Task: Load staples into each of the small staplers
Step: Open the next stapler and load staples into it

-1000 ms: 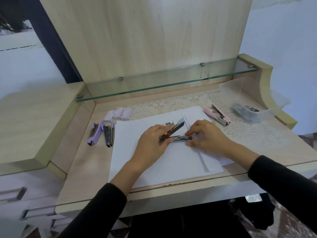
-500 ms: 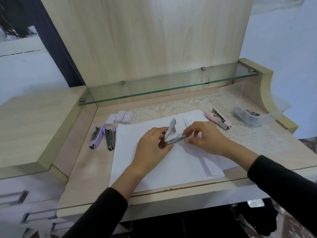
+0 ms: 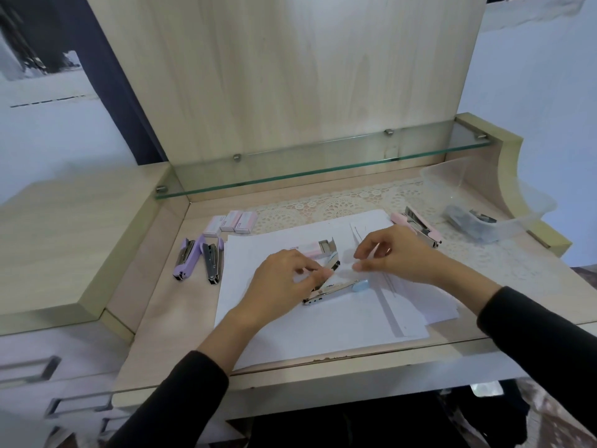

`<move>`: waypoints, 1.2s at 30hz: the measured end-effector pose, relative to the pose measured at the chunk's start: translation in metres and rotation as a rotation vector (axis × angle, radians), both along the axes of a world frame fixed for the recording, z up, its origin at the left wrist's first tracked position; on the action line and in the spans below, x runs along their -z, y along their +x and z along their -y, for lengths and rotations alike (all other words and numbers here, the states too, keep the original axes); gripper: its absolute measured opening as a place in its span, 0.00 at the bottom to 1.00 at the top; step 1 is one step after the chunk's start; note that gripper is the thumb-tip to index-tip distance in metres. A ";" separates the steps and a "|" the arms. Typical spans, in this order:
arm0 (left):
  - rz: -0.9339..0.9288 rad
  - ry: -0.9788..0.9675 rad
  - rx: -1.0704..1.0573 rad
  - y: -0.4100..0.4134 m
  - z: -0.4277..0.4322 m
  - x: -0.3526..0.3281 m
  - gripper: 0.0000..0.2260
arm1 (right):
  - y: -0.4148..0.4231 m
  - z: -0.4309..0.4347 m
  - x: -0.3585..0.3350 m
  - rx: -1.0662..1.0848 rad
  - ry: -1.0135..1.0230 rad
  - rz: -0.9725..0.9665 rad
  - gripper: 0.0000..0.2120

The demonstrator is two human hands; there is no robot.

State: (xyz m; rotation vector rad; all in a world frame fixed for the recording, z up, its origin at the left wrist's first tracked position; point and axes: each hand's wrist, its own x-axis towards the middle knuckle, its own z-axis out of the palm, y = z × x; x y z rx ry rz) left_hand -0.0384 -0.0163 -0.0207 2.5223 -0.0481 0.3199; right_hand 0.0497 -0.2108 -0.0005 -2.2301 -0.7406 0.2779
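1. Left hand (image 3: 284, 279): you are gripping the small pale-blue and silver metal stapler (image 3: 332, 287), which is lying hinged open on the white paper sheets (image 3: 323, 328) at mid tabletop (image 3: 181, 318).
2. Right hand (image 3: 397, 253): your fingers are curling just beside the stapler's open channel. Whether they are pinching staples cannot be told, as the fingertips are blurring.
3. Step in hand: you are probably best pinning the base flat, feeding the strip legs-down along the channel, then closing the top gently.
4. Open pink cardboard staple box (image 3: 315, 248): lying just behind your left hand, its contents too small to make out.
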 end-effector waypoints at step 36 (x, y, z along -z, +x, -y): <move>0.201 -0.156 -0.152 0.034 -0.032 0.006 0.15 | 0.027 -0.073 0.001 0.201 0.397 -0.350 0.02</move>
